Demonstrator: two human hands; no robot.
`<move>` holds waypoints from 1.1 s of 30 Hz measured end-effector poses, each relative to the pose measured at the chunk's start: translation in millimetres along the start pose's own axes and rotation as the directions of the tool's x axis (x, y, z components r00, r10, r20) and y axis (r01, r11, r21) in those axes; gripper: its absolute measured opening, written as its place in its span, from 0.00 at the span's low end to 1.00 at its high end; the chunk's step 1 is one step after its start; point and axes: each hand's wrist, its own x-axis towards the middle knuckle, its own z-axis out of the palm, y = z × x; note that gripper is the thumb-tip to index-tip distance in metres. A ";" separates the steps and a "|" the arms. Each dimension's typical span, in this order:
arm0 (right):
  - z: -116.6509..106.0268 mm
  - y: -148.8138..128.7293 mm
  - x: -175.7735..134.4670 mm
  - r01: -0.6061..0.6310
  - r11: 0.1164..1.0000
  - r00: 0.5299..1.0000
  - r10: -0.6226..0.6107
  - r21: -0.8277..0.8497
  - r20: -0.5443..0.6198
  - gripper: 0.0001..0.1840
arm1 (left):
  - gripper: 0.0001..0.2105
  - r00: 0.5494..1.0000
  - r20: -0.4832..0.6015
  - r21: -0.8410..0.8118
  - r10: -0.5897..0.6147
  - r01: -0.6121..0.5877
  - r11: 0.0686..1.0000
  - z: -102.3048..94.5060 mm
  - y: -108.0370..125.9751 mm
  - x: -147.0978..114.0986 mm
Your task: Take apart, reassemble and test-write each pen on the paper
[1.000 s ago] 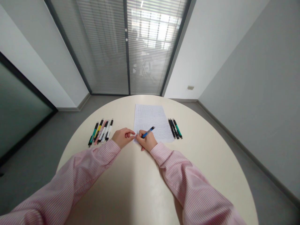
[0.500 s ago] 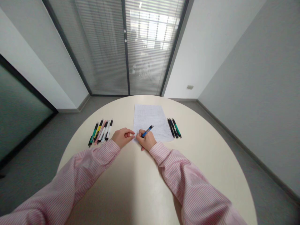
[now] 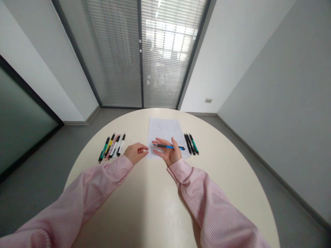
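Blue pen (image 3: 168, 147) across a spread right hand (image 3: 170, 155)

The right hand is turned palm up, its fingers spread wide and its thumb raised. The blue pen lies loosely across it, over the fingers and past the base of the thumb; its dark end points toward the left hand (image 3: 133, 153), and its other end sticks out on the far side of the thumb.

The left hand is partly curled, with a narrow gap between thumb and forefinger, and no item shows in its grip. Its fingertips are at the near left corner of the paper (image 3: 165, 128); whether they press on it, I cannot tell. The paper, covered in lines, lies beneath and beyond the right hand.

Just right of that hand, beside the paper, are two black pens (image 3: 187, 144) and a green pen (image 3: 193, 144). Left of the left hand lies a row of mixed pens (image 3: 112, 146) on the desk (image 3: 160, 199).
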 end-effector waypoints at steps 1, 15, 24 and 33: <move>-0.4 -0.3 1.5 0.063 0.997 0.998 -0.061 0.046 -0.028 0.18 | 0.10 1.000 0.002 -0.002 0.002 -0.002 1.000 0.2 -0.3 -0.1; -14.5 -28.2 -6.6 -0.026 0.919 0.995 -0.014 0.392 0.098 0.29 | 0.10 1.000 -0.003 -0.021 0.022 -0.022 1.000 0.6 -3.3 -0.6; -20.4 -23.6 2.4 0.007 0.939 0.998 -0.029 0.345 0.060 0.24 | 0.09 1.000 -0.008 -0.022 0.023 -0.023 0.999 2.8 -6.5 0.2; -38.6 -58.9 -18.2 0.482 0.843 0.758 -0.538 -0.240 -0.368 0.20 | 0.10 1.000 0.002 -0.008 0.021 -0.021 1.000 1.8 -5.1 0.8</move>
